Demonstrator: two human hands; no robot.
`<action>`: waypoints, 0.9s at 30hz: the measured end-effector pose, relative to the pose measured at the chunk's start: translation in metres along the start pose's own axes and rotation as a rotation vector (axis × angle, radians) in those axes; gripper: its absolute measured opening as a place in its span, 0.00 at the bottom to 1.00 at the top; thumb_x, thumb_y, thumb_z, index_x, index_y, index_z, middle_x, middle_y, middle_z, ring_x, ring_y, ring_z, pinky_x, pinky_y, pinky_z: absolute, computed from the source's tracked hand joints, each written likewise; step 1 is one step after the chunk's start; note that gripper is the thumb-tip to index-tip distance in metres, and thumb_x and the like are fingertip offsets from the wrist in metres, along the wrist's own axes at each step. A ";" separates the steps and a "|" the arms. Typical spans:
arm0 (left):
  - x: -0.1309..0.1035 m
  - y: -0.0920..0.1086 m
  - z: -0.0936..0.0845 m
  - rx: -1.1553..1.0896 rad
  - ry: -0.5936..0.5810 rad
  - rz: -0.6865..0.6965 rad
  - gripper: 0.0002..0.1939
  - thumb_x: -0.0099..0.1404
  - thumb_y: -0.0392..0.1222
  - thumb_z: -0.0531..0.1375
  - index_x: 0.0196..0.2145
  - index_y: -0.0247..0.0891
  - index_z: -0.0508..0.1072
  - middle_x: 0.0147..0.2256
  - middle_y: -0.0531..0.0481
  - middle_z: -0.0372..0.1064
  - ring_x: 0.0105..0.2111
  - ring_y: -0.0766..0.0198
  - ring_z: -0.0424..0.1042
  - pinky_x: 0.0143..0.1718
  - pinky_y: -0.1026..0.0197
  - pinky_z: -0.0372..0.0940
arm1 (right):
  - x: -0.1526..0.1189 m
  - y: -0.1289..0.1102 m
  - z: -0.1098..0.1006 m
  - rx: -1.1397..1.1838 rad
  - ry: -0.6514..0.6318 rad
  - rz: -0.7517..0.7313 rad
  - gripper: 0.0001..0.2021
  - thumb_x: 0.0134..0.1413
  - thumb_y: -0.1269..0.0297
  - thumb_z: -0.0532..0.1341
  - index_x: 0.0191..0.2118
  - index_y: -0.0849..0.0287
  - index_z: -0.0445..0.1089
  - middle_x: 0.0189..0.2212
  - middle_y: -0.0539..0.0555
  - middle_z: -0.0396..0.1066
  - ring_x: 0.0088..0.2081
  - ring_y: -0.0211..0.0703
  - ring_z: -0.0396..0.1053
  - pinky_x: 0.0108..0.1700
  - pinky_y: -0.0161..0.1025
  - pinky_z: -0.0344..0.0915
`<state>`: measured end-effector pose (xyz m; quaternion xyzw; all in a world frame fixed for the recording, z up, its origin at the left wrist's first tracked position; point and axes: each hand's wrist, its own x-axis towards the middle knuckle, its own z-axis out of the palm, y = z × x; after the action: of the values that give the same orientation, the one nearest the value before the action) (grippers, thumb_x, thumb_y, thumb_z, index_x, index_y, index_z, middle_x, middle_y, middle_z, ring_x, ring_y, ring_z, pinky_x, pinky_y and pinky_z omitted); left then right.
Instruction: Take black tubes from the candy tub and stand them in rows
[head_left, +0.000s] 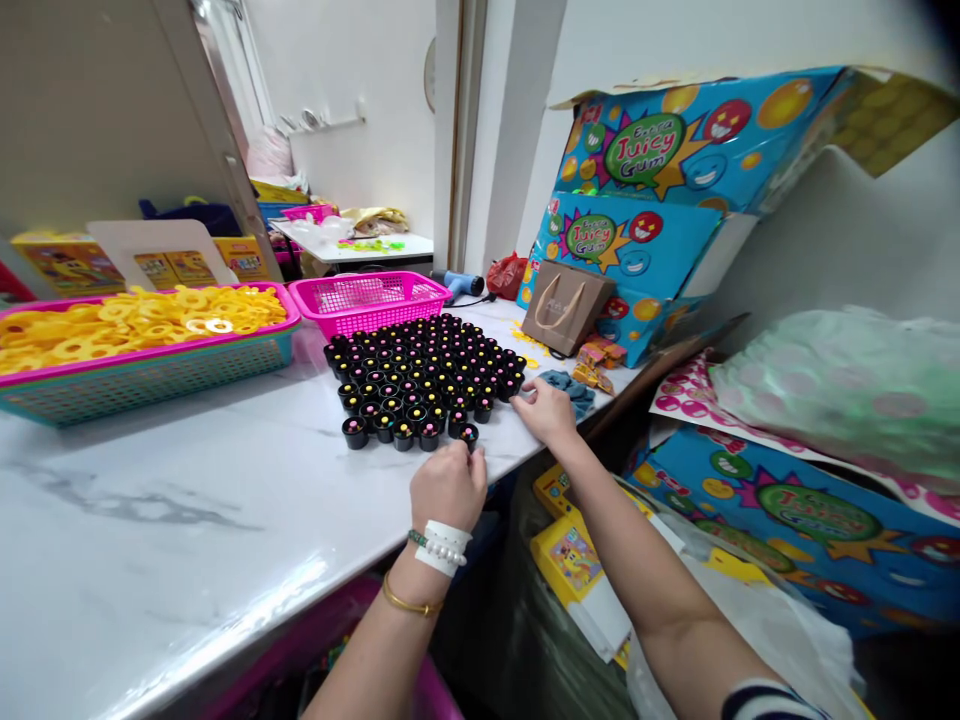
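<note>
Head view: round black cups (430,372) (marbled tabletop (300,480) beneath); right fingers (529,396) alongside.

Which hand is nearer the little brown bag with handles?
The right hand, on the near side of the brown bag, beside the black cups; the left hand is farther off, at the cups' front edge.

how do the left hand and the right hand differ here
The left hand has beads and a gold bangle by its wrist; the right hand has a bare wrist. The left hand is at the near edge of the black cups, the right hand at their right side. The left hand looks curled, the right hand more stretched out. Both are close to the cups.
</note>
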<state>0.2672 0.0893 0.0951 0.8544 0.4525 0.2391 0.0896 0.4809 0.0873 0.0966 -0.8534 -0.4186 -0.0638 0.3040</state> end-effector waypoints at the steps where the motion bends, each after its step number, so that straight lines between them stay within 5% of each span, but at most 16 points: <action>1: 0.000 0.000 0.000 -0.003 -0.001 -0.001 0.16 0.69 0.49 0.50 0.31 0.38 0.70 0.29 0.44 0.74 0.32 0.55 0.74 0.29 0.59 0.56 | 0.001 0.001 0.000 0.000 0.001 0.001 0.12 0.49 0.57 0.63 0.40 0.55 0.71 0.28 0.51 0.76 0.34 0.46 0.74 0.37 0.38 0.64; 10: 0.000 0.001 0.000 -0.007 0.005 -0.006 0.15 0.68 0.47 0.50 0.31 0.38 0.71 0.29 0.44 0.74 0.31 0.57 0.73 0.30 0.60 0.56 | 0.004 -0.005 0.004 -0.060 0.032 0.032 0.24 0.45 0.42 0.63 0.41 0.56 0.66 0.28 0.53 0.75 0.35 0.51 0.74 0.35 0.39 0.62; 19: 0.002 0.001 0.001 -0.036 0.061 -0.044 0.13 0.67 0.46 0.53 0.31 0.37 0.70 0.28 0.46 0.74 0.31 0.58 0.75 0.30 0.61 0.59 | 0.018 0.000 0.007 -0.129 0.010 0.063 0.17 0.48 0.48 0.62 0.38 0.56 0.67 0.31 0.56 0.75 0.36 0.51 0.73 0.34 0.38 0.61; 27: 0.003 0.001 0.003 -0.117 0.087 -0.117 0.13 0.66 0.45 0.53 0.42 0.33 0.69 0.29 0.44 0.75 0.31 0.56 0.76 0.30 0.60 0.62 | -0.025 -0.012 0.002 0.216 0.077 -0.110 0.15 0.49 0.50 0.63 0.35 0.56 0.70 0.25 0.49 0.74 0.29 0.42 0.72 0.35 0.36 0.63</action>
<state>0.2708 0.0914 0.0938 0.8086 0.4903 0.2966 0.1334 0.4555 0.0770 0.0914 -0.7883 -0.4572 -0.0674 0.4061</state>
